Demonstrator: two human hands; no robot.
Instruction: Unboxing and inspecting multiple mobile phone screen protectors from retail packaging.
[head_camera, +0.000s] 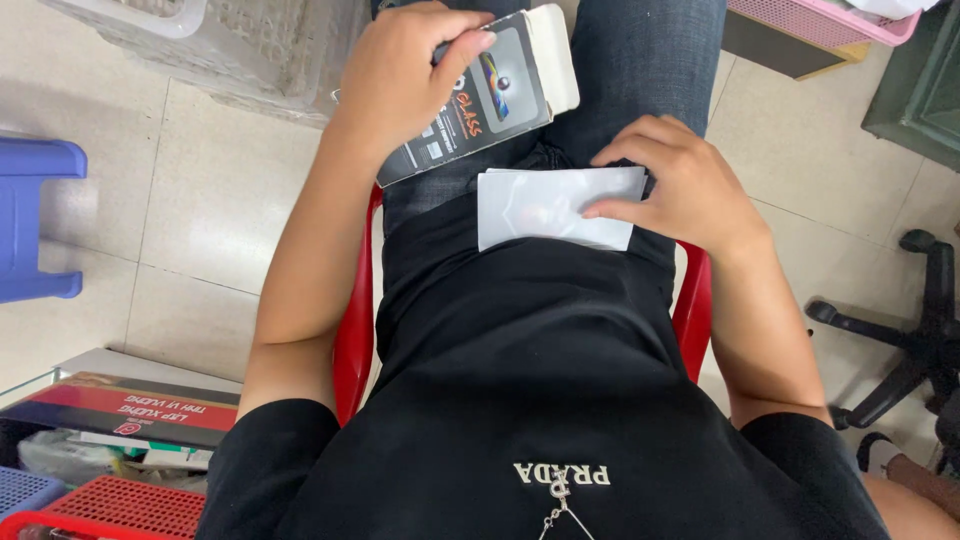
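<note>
I sit on a red plastic chair (352, 350) and look down at my lap. My left hand (405, 75) grips a flat black and white cardboard box (500, 95), its white end flap open, held above my left thigh. On my lap, against the black shirt, lies a white glossy sleeve or pouch (545, 205). My right hand (675, 180) rests on its right end with the fingers pressing it down onto my jeans.
A pale plastic basket (215, 45) stands on the tiled floor at top left, a blue stool (30, 215) at the far left. Red and blue baskets and a flat red box (120, 405) sit bottom left. A pink basket (820, 20) and an office chair base (910, 345) are on the right.
</note>
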